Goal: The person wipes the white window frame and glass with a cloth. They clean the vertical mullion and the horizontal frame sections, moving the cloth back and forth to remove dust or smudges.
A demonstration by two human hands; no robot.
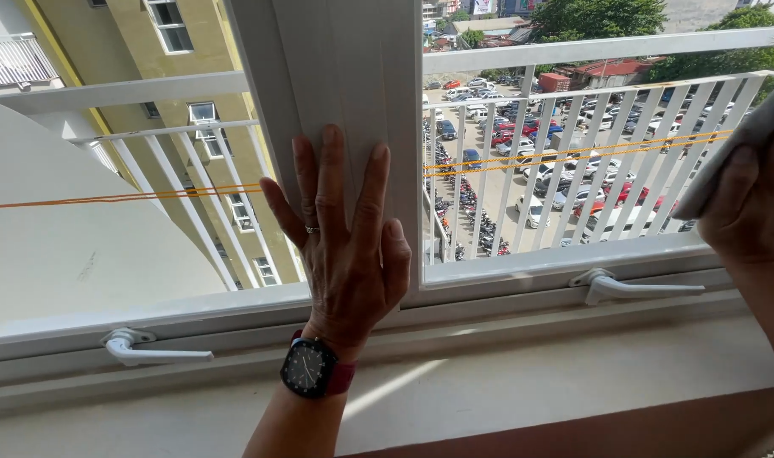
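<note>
My left hand [344, 246] lies flat and open against the white centre post [353, 76] of a window, fingers spread upward. It wears a ring and a dark wristwatch [312, 368] on a red strap. My right hand [747, 208] is at the right edge, pressing a folded grey-white cloth [734, 153] against the right window pane [573, 170]. Part of that hand is cut off by the frame edge.
Two white window handles [145, 348] [633, 287] sit on the lower frame. A pale sill [531, 382] runs below. Outside are white railing bars [607, 161], orange lines [115, 198], a yellow building [141, 51] and a car park far below.
</note>
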